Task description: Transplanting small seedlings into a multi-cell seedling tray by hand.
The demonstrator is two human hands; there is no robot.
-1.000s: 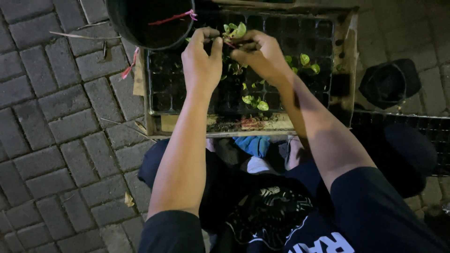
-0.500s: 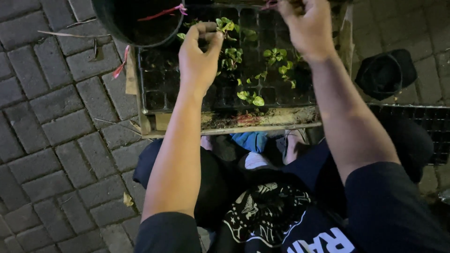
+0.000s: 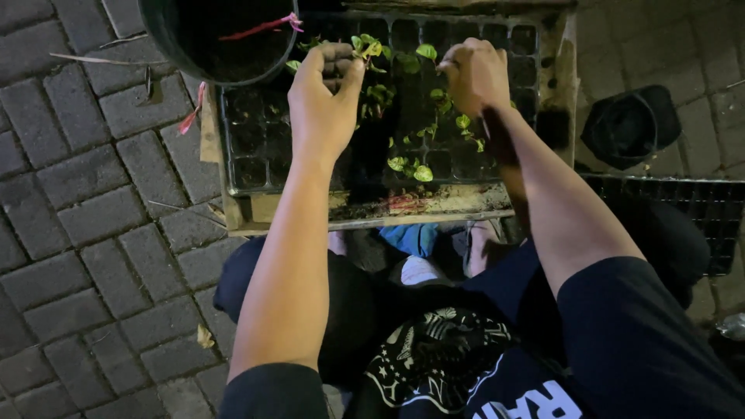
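A black seedling tray [image 3: 256, 147] with many small cells sits in a flat cardboard box [image 3: 256, 213] on the paving in front of me. Small green seedlings [image 3: 411, 167] stand in some of its cells. My left hand [image 3: 322, 101] hovers over the tray's far left part, its fingertips pinched on a small green seedling [image 3: 365, 48]. My right hand [image 3: 475, 74] is closed in a loose fist over the seedlings at the tray's far middle; whether it holds anything is hidden.
A black bucket [image 3: 174, 43] with a pink string overlaps the tray's far left corner. A small black pot [image 3: 632, 124] lies on its side at the right, beside another black cell tray [image 3: 698, 209]. Grey brick paving [image 3: 93, 233] lies to the left.
My right hand has come back down from beyond the tray's far edge to the seedlings in the middle. My left hand has stayed over the far left cells.
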